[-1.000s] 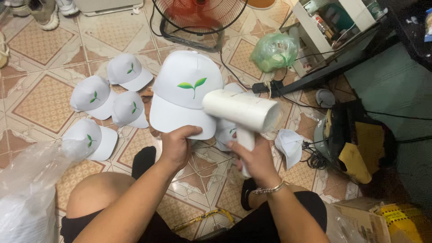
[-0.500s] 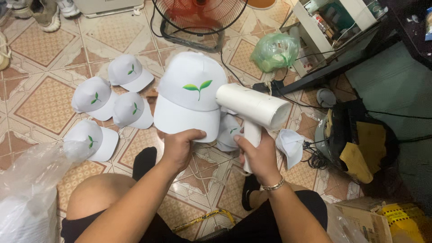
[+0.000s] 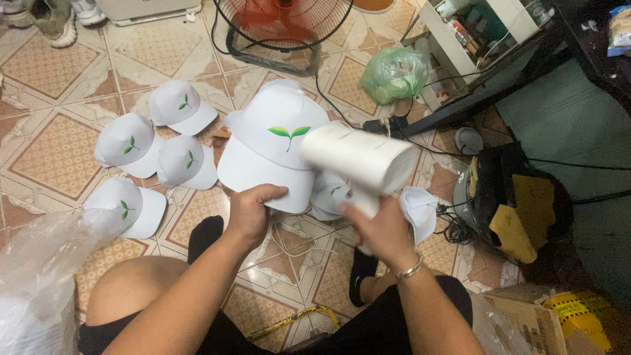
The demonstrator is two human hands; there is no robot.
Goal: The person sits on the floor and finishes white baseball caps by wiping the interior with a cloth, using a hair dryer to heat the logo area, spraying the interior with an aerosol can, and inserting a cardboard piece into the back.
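Note:
My left hand point(image 3: 252, 212) grips the brim of a white cap point(image 3: 273, 148) with a green two-leaf print, holding it up over the tiled floor. My right hand point(image 3: 382, 230) is closed around the handle of a white hair dryer point(image 3: 358, 159), whose barrel is blurred and lies across the cap's right side, nozzle toward the leaf print. A silver bracelet sits on my right wrist.
Several more white caps with leaf prints point(image 3: 128, 139) lie on the floor at left, others point(image 3: 420, 209) under the dryer. A floor fan point(image 3: 282, 23) stands at the top, a green plastic bag point(image 3: 394, 72) beside it, a clear plastic bag point(image 3: 39, 276) at lower left, cardboard box point(image 3: 539, 322) lower right.
The hair dryer has swung left and now overlaps the cap's right side. The cap itself stays held in much the same place.

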